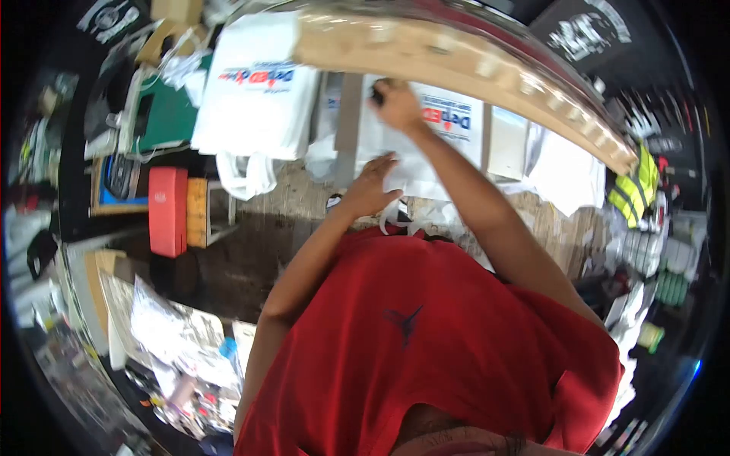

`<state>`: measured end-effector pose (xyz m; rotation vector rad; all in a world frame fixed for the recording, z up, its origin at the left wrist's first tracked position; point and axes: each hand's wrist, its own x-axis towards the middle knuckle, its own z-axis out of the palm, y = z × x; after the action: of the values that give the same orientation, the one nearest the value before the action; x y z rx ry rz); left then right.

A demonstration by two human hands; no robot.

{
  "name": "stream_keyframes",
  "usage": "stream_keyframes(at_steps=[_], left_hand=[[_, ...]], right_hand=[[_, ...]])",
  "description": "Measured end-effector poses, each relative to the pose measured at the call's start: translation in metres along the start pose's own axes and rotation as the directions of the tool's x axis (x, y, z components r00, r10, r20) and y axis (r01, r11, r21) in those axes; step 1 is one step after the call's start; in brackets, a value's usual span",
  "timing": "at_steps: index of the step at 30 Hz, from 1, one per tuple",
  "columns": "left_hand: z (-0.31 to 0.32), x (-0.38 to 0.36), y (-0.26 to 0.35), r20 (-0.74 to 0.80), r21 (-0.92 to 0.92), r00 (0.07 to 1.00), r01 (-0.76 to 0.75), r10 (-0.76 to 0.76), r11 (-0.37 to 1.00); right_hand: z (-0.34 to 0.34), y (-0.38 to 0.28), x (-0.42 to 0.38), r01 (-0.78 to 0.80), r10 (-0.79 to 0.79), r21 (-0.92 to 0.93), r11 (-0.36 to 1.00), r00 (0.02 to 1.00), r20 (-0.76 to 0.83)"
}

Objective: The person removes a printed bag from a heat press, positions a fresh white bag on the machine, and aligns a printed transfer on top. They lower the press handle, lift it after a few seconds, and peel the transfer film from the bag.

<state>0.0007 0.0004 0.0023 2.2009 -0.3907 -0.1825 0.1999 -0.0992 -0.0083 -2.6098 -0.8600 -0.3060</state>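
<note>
A white bag (422,156) with red and blue print lies flat in front of me on a grey-brown board (348,125). Over its upper left part, my right hand (399,108) is closed around a small black object (377,96), whose kind I cannot make out. My left hand (369,187) rests at the bag's lower left edge with its fingers apart, holding nothing. A stack of similar white printed bags (251,99) sits to the left, its white handles (245,175) hanging down.
A long cardboard piece wrapped in clear plastic (456,57) runs across behind the bag. At left are a red box (167,210) and a green board (169,114). White sheets (566,171) and a yellow reflective vest (637,186) lie at right.
</note>
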Motion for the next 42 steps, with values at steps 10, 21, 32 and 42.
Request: stream_keyframes(at_steps=[10, 21, 32, 42], left_hand=[[-0.029, 0.018, 0.005, 0.020, -0.241, 0.975, 0.219, -0.221, 0.946], [-0.027, 0.076, -0.045, -0.034, -0.690, 0.846, 0.365, -0.532, 0.625], [-0.025, 0.070, -0.020, -0.077, -0.825, 0.796, 0.287, -0.601, 0.486], [-0.012, 0.073, -0.023, -0.133, -0.792, 0.839, 0.230, -0.528, 0.566]], right_hand=[[-0.071, 0.121, -0.094, -0.347, 0.338, -0.041, 0.937, 0.931, -0.140], [-0.024, -0.002, -0.027, -0.116, 0.107, 0.152, 0.982, 0.992, 0.065], [-0.057, -0.001, -0.063, -0.143, 0.135, 0.130, 0.981, 0.988, 0.070], [-0.081, 0.007, -0.068, -0.109, 0.102, 0.080, 0.991, 0.991, 0.084]])
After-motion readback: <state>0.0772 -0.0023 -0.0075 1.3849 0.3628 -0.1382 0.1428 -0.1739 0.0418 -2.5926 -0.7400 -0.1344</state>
